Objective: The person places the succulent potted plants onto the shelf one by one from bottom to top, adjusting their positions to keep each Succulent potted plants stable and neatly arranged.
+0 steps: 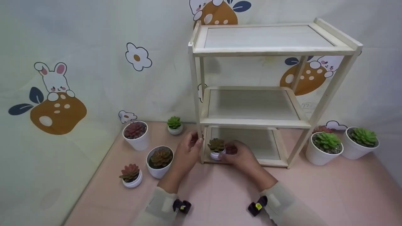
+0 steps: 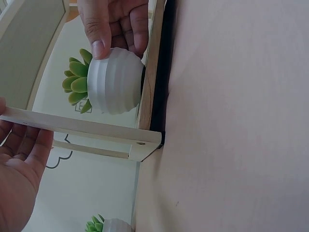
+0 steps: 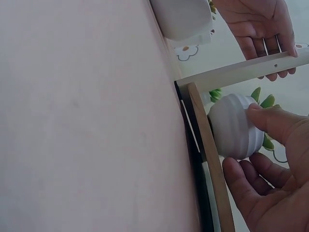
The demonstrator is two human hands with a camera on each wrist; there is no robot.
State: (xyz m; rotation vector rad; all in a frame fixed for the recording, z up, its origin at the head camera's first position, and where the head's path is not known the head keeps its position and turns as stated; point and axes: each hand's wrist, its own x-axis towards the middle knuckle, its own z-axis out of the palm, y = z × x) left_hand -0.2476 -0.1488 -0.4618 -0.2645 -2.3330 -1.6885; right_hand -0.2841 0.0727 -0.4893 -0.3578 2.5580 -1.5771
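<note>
A small succulent [image 1: 216, 146] in a ribbed white pot [image 2: 116, 82] sits at the left front of the bottom board of a three-tier wooden shelf [image 1: 256, 122]. My right hand [image 1: 244, 157] pinches this pot from its right side, thumb [image 3: 275, 118] on the near face and fingertips by the pot's lower side. At the shelf's front left post [image 2: 87, 127], my left hand [image 1: 187, 154] grips the wood low down, with fingers curled behind it. In the right wrist view the left hand's fingers [image 3: 248, 47] also show past the post.
Left of the shelf stand potted succulents: a dark red one [image 1: 135, 135], a brown one [image 1: 159, 164], a small reddish one [image 1: 131, 177] and a small green one [image 1: 174, 125]. Green ones [image 1: 325, 147] stand on the right, one partly hiding a red plant. A patterned cloth wall [image 1: 94, 37] rises behind.
</note>
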